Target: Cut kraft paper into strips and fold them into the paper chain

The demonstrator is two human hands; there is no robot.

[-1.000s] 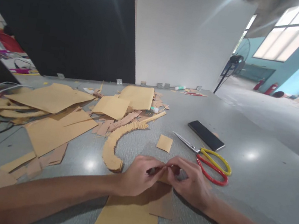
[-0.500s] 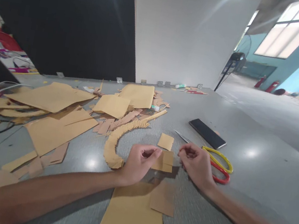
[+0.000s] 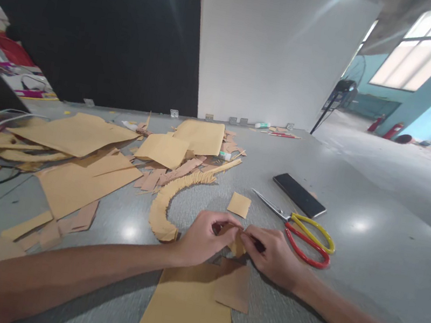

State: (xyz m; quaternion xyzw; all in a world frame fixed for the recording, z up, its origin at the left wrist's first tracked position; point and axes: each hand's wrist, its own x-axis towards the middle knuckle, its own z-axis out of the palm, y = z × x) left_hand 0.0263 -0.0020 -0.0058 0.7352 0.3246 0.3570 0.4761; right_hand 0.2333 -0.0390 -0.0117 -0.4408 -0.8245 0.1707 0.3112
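Note:
My left hand (image 3: 204, 238) and my right hand (image 3: 272, 256) meet above the grey table, both pinched on one small piece of brown paper (image 3: 237, 246) held between their fingertips. Under the hands lie a larger brown sheet (image 3: 187, 312) and a smaller brown piece (image 3: 233, 291) on top of it. A curved chain of folded brown paper (image 3: 165, 205) lies just left of my left hand. A small brown square (image 3: 238, 205) rests just beyond the hands.
Scissors with red and yellow handles (image 3: 302, 231) lie right of my hands, a black phone (image 3: 298, 195) behind them. Brown sheets and scraps (image 3: 88, 163) cover the table's left and middle. A glue stick (image 3: 223, 156) lies among them. Black and white boards stand at the back.
Half a second ago my hands were apart, the left holding the small paper alone. Now the right hand has come back to the left and both pinch the piece.

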